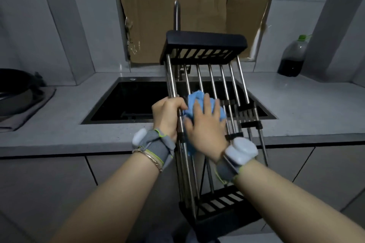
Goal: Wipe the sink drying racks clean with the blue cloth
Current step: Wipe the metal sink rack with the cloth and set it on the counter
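We see the drying rack (pixel 212 79) as bright, smooth steel rods with a glossy sheen, capped by 2 matt black plastic end pieces (pixel 205 42). The blue cloth (pixel 194 97) looks like soft, crumpled, matt fabric. We read the bench (pixel 65 130) as pale grey speckled stone with a dull finish. The tap (pixel 177 16) is brushed metal, the cardboard (pixel 173 12) is rough, creased and brown, and the wall tiles (pixel 59 25) are faintly glossy.

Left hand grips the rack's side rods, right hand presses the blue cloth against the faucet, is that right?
Not the faucet: the head view shows the right hand pressing the blue cloth against the drying rack. The left hand does grip its side rods.
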The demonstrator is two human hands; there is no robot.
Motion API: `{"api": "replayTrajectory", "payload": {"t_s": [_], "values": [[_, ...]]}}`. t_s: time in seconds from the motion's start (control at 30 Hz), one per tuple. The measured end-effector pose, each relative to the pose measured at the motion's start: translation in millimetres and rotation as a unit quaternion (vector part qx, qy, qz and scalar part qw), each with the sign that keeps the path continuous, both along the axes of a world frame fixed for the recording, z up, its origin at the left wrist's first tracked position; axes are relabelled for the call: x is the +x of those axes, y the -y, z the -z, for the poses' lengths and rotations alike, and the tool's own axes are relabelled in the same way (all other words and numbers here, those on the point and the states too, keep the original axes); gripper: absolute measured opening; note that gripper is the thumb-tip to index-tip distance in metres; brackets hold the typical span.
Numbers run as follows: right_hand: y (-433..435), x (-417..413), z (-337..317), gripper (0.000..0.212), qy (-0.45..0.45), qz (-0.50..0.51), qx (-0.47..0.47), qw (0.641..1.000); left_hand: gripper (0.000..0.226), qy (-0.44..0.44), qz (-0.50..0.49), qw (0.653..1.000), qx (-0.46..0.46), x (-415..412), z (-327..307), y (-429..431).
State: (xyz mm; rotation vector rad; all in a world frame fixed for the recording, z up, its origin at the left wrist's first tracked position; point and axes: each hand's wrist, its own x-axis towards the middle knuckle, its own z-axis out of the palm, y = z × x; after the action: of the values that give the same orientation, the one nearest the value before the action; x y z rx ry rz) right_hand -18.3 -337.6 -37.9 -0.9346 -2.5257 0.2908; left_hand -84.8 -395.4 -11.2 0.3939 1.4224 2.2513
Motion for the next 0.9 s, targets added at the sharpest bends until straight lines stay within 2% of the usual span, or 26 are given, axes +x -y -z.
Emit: {"api": "replayTrajectory", "payload": {"t_s": [0.07, 0.17, 0.23, 0.33, 0.4, 0.47, 0.57, 0.63, 0.73, 0.8, 0.9], "values": [[12, 2, 20, 0.062, 0.035, -0.051, 0.026, 0.998, 0.017, -0.002, -0.019, 1.0, -0.003, -5, 5, 0], [28, 10, 43, 0.063, 0.083, -0.103, 0.146, 0.98, 0.025, 0.048, -0.001, 0.999, -0.005, -13, 13, 4], [21, 8, 46, 0.056, 0.083, -0.097, 0.185, 0.975, 0.031, 0.069, 0.049, 0.996, 0.0, -14, 15, 7], [2, 5, 33, 0.06, 0.062, -0.107, 0.219, 0.968, 0.037, 0.042, 0.09, 0.995, 0.029, -15, 12, 4], [-9, 3, 19, 0.065, 0.033, -0.128, 0.214, 0.968, 0.032, -0.003, 0.096, 0.995, 0.038, -15, 7, 2], [-14, 0, 4, 0.07, -0.012, -0.142, 0.168, 0.975, 0.026, -0.034, 0.115, 0.992, 0.029, -10, 5, 2], [-21, -6, -14, 0.068, -0.035, -0.092, 0.153, 0.983, 0.023, -0.031, 0.136, 0.99, 0.018, -4, 8, 2], [-15, -4, -10, 0.069, -0.019, -0.087, 0.185, 0.979, 0.032, -0.017, 0.125, 0.992, 0.017, -7, 7, 1], [2, 10, 22, 0.075, 0.027, -0.116, 0.281, 0.952, 0.03, 0.01, 0.103, 0.994, 0.026, -16, 2, 5], [17, 24, 45, 0.085, 0.075, -0.135, 0.271, 0.95, 0.027, 0.014, 0.103, 0.994, 0.018, -18, 4, 9], [20, 38, 57, 0.076, 0.11, -0.166, 0.277, 0.94, 0.036, 0.019, 0.137, 0.99, 0.012, -14, 11, 14]]}}
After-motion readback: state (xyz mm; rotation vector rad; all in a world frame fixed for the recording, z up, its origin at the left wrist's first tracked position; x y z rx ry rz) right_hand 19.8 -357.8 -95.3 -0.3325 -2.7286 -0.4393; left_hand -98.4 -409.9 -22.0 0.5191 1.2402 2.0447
